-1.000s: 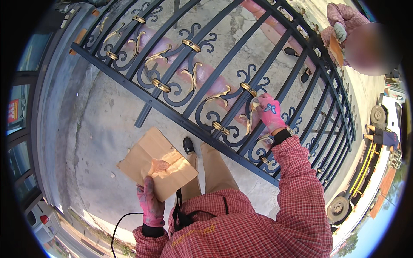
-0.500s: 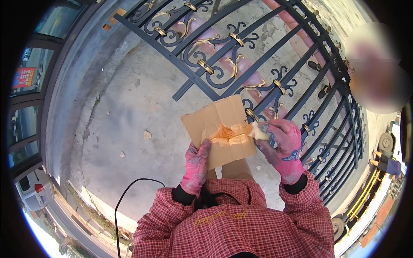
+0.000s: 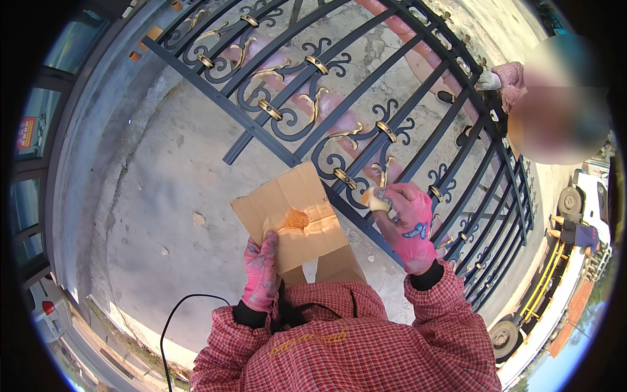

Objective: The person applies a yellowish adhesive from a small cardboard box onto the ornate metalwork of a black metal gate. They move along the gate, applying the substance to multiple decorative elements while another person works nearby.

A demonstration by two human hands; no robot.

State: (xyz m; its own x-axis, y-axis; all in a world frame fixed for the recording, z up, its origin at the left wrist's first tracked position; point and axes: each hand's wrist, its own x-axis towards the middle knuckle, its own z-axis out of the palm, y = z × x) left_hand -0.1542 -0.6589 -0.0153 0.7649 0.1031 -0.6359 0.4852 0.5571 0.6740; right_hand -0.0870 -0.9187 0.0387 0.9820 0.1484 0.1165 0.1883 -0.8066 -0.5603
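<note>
In my gloved left hand (image 3: 260,274) is a creased piece of cardboard (image 3: 261,206), thumb on top and fingers beneath. A patch of orange-gold paint (image 3: 296,219) spreads over its middle. My right hand (image 3: 411,225), in a pink glove too, pinches a small pale sponge (image 3: 379,202) with an orange-stained tip. The sponge is over the near edge of a dark metal gate (image 3: 222,101) with scrollwork and gold-coloured accents. A gold collar (image 3: 345,178) on a bar lies just left of it. Whether the sponge touches the gate, I cannot tell.
Another person's gloved hand (image 3: 488,81) rests at the gate's far right edge. A black cable (image 3: 166,336) curves across the lower left. Small stones (image 3: 198,219) lie on the concrete. A white truck (image 3: 593,199) stands at the right, a car (image 3: 52,313) at the lower left.
My right hand has moved the sponge off the cardboard to the gate's edge. The cardboard has shifted left and tilted. The other person's gloved hand has come into view on the gate.
</note>
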